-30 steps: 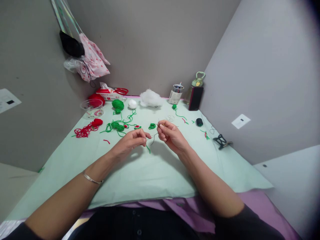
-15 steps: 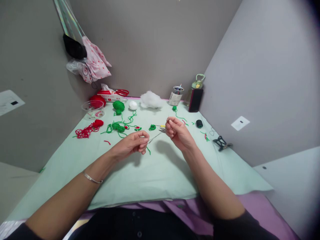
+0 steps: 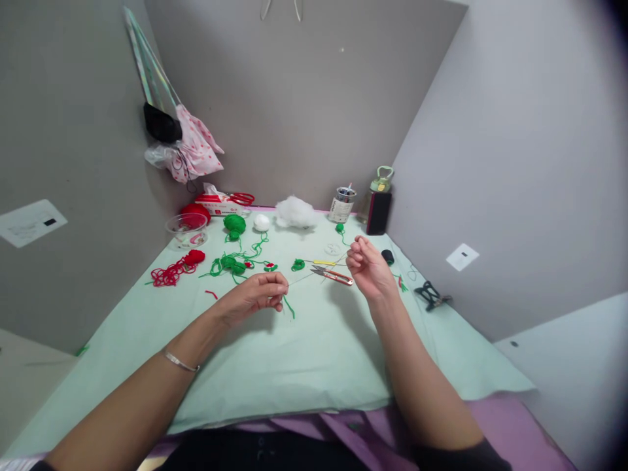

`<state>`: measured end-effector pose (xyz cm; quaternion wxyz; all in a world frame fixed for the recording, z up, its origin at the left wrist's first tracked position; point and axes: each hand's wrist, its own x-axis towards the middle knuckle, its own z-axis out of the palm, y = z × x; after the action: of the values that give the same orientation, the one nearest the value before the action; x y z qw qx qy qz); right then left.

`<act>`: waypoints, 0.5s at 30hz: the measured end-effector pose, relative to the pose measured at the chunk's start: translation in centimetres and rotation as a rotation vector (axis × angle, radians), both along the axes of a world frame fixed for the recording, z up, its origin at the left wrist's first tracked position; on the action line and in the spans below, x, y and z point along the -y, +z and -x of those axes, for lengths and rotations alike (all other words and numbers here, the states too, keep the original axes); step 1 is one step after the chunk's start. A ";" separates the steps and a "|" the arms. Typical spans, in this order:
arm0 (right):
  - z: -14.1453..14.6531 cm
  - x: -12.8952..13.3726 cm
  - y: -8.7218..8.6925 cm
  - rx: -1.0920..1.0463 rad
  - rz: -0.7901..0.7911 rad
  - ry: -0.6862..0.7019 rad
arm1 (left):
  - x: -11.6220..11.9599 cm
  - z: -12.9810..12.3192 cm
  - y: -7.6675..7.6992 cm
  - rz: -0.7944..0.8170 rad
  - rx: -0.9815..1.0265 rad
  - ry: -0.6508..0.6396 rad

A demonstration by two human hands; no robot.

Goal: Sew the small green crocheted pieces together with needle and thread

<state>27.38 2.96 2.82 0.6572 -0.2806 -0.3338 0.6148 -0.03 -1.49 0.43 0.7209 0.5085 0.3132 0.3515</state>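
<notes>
Over the middle of the cloth, a thin dark thread (image 3: 304, 279) stretches between my two hands. My left hand (image 3: 260, 293) is closed in a pinch on its left end, and a short green yarn piece (image 3: 289, 307) shows just beyond those fingertips. Raised higher, my right hand (image 3: 366, 265) is closed on the thread's other end; anything else between its fingertips is too small to make out. Thread snips (image 3: 333, 275) with orange handles lie near my right hand, alongside a yellow-handled crochet hook (image 3: 324, 262). A small green crocheted piece (image 3: 297, 264) rests to the left of these.
Red yarn (image 3: 174, 269), tangled green yarn (image 3: 230, 264) and a clear tub (image 3: 186, 230) occupy the left side. White stuffing (image 3: 295, 212), a pen cup (image 3: 342, 205) and a phone (image 3: 379, 213) stand along the back. To the right are a black spool (image 3: 387, 257) and a black stand (image 3: 432, 296).
My right hand has moved right, away from my left hand, drawing the thread longer and uncovering the snips. My left hand keeps its pinch. The camera view has tilted up slightly.
</notes>
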 end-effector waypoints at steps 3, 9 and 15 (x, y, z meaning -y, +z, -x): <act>-0.5 -0.3 -0.2 -0.005 -0.005 -0.019 | -0.1 0.1 0.1 -0.010 0.010 0.028; -1.1 -0.8 -0.5 -0.083 0.059 -0.095 | -0.1 0.2 0.2 0.001 0.050 -0.003; -1.5 -1.1 -0.8 -0.085 0.104 -0.148 | 0.1 -0.1 0.5 0.004 0.037 0.028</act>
<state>28.83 4.10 2.03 0.6988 -0.3119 -0.2514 0.5927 0.12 -1.60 0.92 0.7227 0.4958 0.3078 0.3702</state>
